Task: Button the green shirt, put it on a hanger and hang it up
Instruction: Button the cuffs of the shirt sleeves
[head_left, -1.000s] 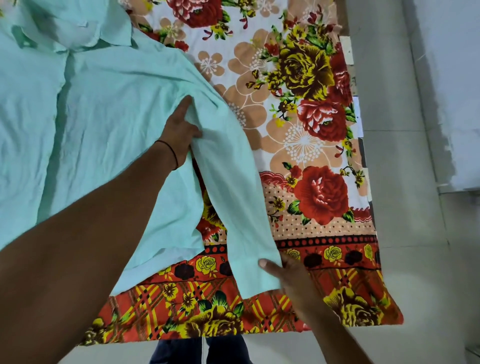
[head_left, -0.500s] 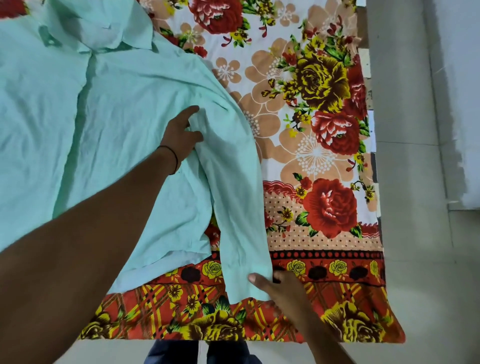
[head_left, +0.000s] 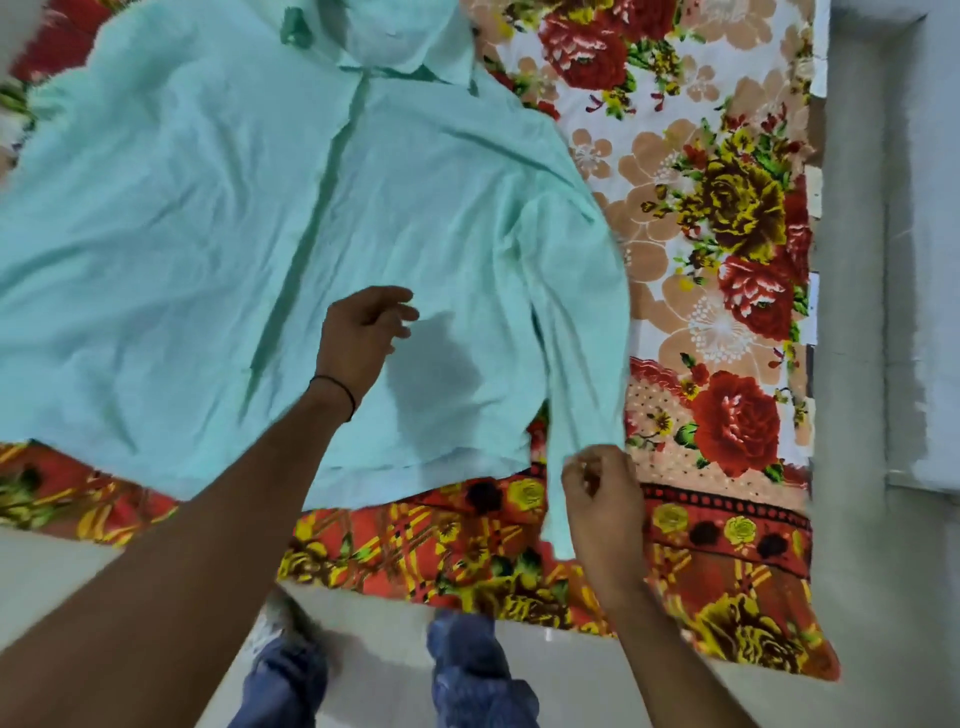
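The floral bedsheet (head_left: 717, 322) covers the surface. The green shirt (head_left: 208, 234) lies front up on it, collar (head_left: 400, 41) far, hem near; its long axis runs from collar toward the person. The front opening (head_left: 317, 208) runs along that axis, left of the left hand (head_left: 358, 338), which is the nearer one. That grip hovers loosely curled and holds nothing. The sleeve (head_left: 576, 338) lies right of the opening, alongside the body. The right hand (head_left: 597, 493), a narrow grip, pinches its cuff end. Against the earlier frames, the left hand has lifted off the sleeve seam and the sleeve lies closer in.
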